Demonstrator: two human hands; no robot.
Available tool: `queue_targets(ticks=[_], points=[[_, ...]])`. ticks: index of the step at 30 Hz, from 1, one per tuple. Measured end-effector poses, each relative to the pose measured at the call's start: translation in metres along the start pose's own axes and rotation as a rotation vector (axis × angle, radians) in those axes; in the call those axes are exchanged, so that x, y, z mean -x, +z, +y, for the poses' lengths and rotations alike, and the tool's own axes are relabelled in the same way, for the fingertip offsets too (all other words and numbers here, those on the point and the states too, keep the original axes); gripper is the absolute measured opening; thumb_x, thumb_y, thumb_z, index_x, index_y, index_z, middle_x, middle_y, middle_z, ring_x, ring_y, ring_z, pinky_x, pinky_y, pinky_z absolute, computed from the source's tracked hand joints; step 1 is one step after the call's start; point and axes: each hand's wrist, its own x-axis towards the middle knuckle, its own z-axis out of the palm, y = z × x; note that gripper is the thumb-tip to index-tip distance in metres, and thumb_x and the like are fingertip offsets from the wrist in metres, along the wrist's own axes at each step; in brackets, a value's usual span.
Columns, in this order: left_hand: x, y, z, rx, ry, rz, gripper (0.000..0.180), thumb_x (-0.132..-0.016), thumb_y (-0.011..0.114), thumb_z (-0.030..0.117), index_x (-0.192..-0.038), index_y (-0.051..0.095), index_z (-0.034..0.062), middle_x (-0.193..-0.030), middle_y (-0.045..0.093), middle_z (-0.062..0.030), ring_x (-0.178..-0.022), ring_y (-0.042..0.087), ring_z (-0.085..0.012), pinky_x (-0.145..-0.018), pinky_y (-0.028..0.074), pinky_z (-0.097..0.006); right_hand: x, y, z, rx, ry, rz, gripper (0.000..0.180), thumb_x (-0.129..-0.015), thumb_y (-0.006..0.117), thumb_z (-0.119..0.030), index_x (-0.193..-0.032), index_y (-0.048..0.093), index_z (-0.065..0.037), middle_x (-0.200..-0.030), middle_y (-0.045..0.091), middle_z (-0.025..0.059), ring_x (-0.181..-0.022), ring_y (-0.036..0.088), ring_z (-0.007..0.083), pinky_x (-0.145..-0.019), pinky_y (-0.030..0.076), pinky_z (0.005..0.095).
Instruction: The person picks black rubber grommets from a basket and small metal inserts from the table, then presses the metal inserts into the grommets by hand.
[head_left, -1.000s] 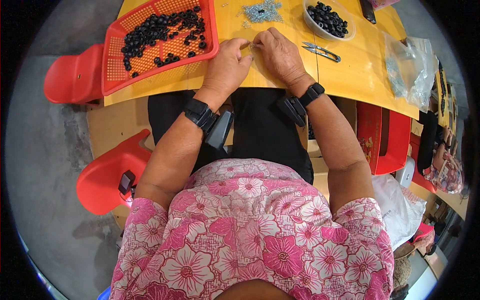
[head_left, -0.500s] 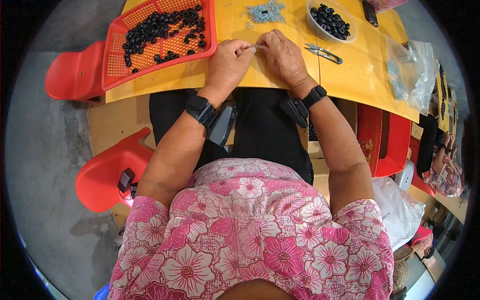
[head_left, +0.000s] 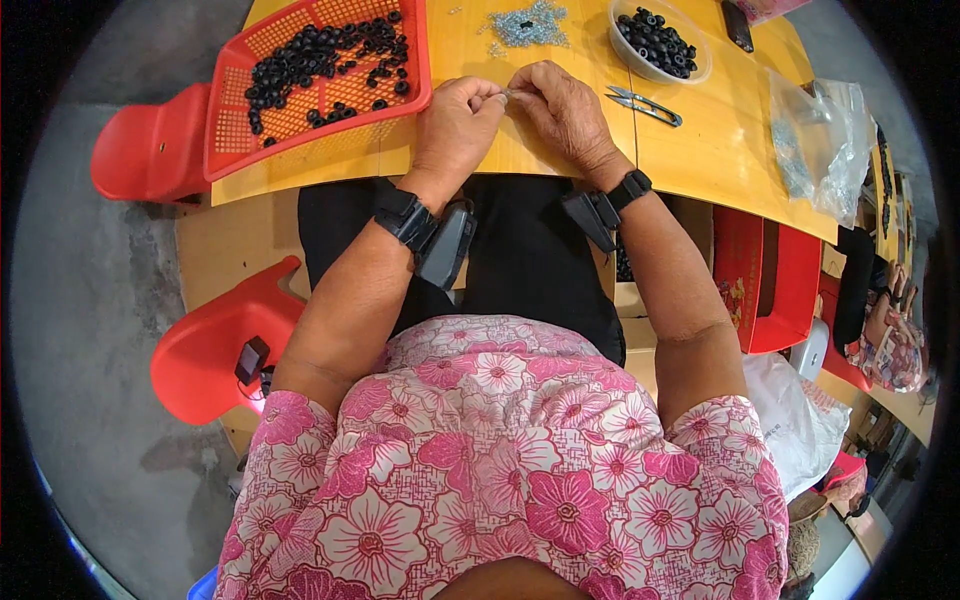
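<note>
My left hand (head_left: 458,125) and my right hand (head_left: 566,118) meet over the near part of the yellow table, fingertips almost touching. Both are closed in a pinch on something small and pale, too tiny to make out. To the left of my left hand stands a red plastic basket (head_left: 421,62) with many black rubber-like rings (head_left: 300,60) inside. Beyond my hands lies a heap of small clear bluish pieces (head_left: 530,25). A clear round bowl (head_left: 704,68) of black rings (head_left: 655,42) and a pair of thread snips (head_left: 645,105) are right of my right hand.
A dark flat object (head_left: 738,26) lies at the far right of the table (head_left: 720,150). A clear plastic bag (head_left: 840,150) hangs over its right edge. Red chairs (head_left: 225,340) stand on the left, a red box (head_left: 785,290) below on the right. Another person (head_left: 890,340) sits far right.
My fingertips have shifted slightly, and the fingers of my right hand are curled a little differently. The basket, bowl and snips stay where they were on the table.
</note>
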Motion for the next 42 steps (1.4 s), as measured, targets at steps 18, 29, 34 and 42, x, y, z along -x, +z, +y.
queue_targets(ticks=[18,29,34,42], points=[[0.017,-0.015,-0.007,0.034,-0.039,0.014,0.014,-0.082,0.064,0.015,-0.084,0.066,0.0013,-0.059,0.048,0.003,-0.056,0.044,-0.0059,-0.053,0.039,-0.023,0.007,0.01,-0.012,-0.34,0.103,0.005,0.013,-0.076,0.065,-0.005,-0.089,0.065,-0.006,-0.076,0.058,0.0052,-0.066,0.058,0.0138,-0.06,0.046,0.0259],[0.006,-0.01,-0.008,0.035,0.007,0.039,0.012,-0.082,0.063,0.013,-0.085,0.066,0.0014,-0.062,0.05,0.0015,-0.059,0.045,-0.0068,-0.055,0.041,-0.024,-0.003,0.007,-0.003,-0.325,0.15,-0.003,0.023,-0.074,0.067,-0.009,-0.097,0.065,-0.005,-0.076,0.057,0.0049,-0.062,0.057,0.0123,-0.06,0.047,0.0242],[0.009,-0.02,-0.025,0.029,-0.005,0.056,0.012,-0.082,0.064,0.013,-0.085,0.066,0.0011,-0.062,0.05,0.0017,-0.059,0.045,-0.0068,-0.055,0.041,-0.024,-0.008,0.024,-0.01,-0.227,0.128,-0.065,0.021,-0.076,0.068,-0.013,-0.096,0.066,-0.006,-0.076,0.058,0.0068,-0.064,0.059,0.0155,-0.06,0.048,0.0262],[0.009,-0.029,-0.046,0.04,-0.015,0.061,0.013,-0.082,0.063,0.013,-0.085,0.066,0.0008,-0.062,0.05,0.0017,-0.058,0.045,-0.0069,-0.054,0.041,-0.024,-0.012,0.043,-0.014,-0.229,0.135,-0.054,0.026,-0.074,0.068,-0.012,-0.1,0.065,-0.008,-0.076,0.058,0.006,-0.065,0.059,0.0156,-0.061,0.048,0.0263]])
